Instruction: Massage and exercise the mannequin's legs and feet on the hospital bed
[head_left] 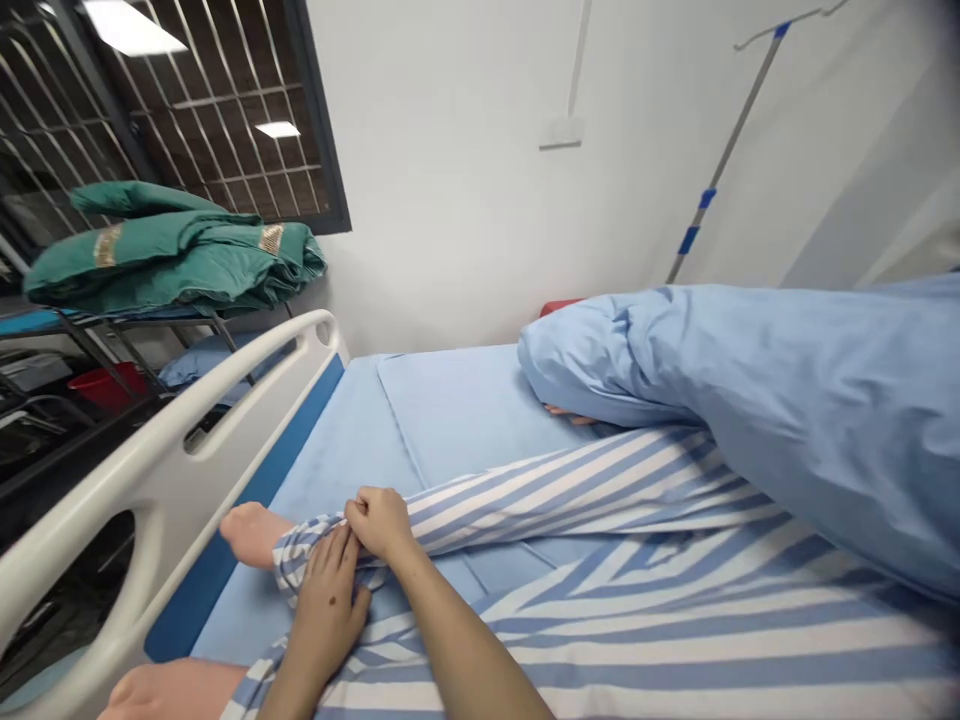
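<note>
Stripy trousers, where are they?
In the head view, the stripy trousers lie across the blue sheet, right of the white bed board; the left hand and right hand touch the far leg's lower end.

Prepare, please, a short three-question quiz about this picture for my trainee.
1. True or false: the bare left hand touches the blue-and-white striped fabric trouser leg.
2. Where is the folded green fabric bundle? A) on the trouser leg; B) beyond the curved white plastic bed board; C) under the left hand.
3. Which hand is curled like a loose fist?

Key: 1. True. 2. B. 3. The bare right hand.
</note>
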